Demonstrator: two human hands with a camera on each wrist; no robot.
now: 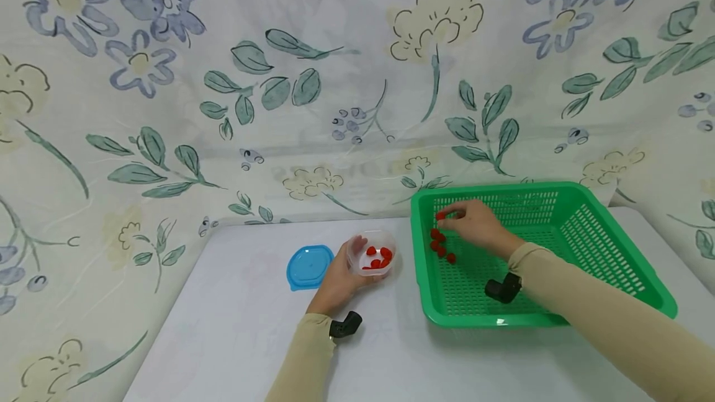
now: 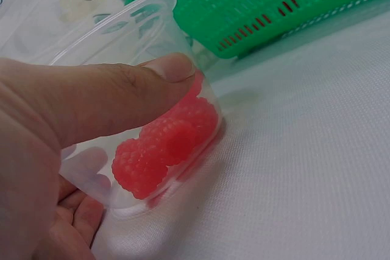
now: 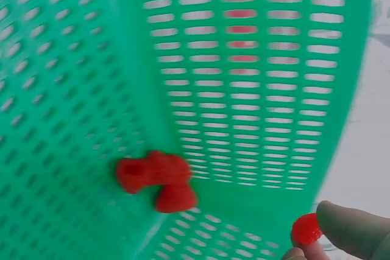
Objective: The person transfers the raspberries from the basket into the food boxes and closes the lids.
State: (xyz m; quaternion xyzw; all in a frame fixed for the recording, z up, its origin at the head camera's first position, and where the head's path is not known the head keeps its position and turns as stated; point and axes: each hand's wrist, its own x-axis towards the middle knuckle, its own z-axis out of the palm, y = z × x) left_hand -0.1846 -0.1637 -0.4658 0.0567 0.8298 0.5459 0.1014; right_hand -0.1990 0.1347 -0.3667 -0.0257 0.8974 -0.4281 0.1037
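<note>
A: R hand (image 1: 469, 223) fingers?
B: Pinched on 1 round, red, bumpy berry (image 1: 440, 216), at big green plastic basket (image 1: 421, 265)'s back L corner.
A: L hand (image 1: 337, 281)?
B: Curled round clear, roundish plastic tub (image 1: 381, 239) w/ red berries (image 1: 386, 254) in, btwn basket & flat blue plastic lid (image 1: 309, 267).

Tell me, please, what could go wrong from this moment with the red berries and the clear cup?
The right hand pinches one red berry between thumb and finger, so it might slip and drop back into the green basket.

The clear cup is uncovered, with the blue lid lying beside it; if the left hand tips the cup, the berries inside could spill.
</note>
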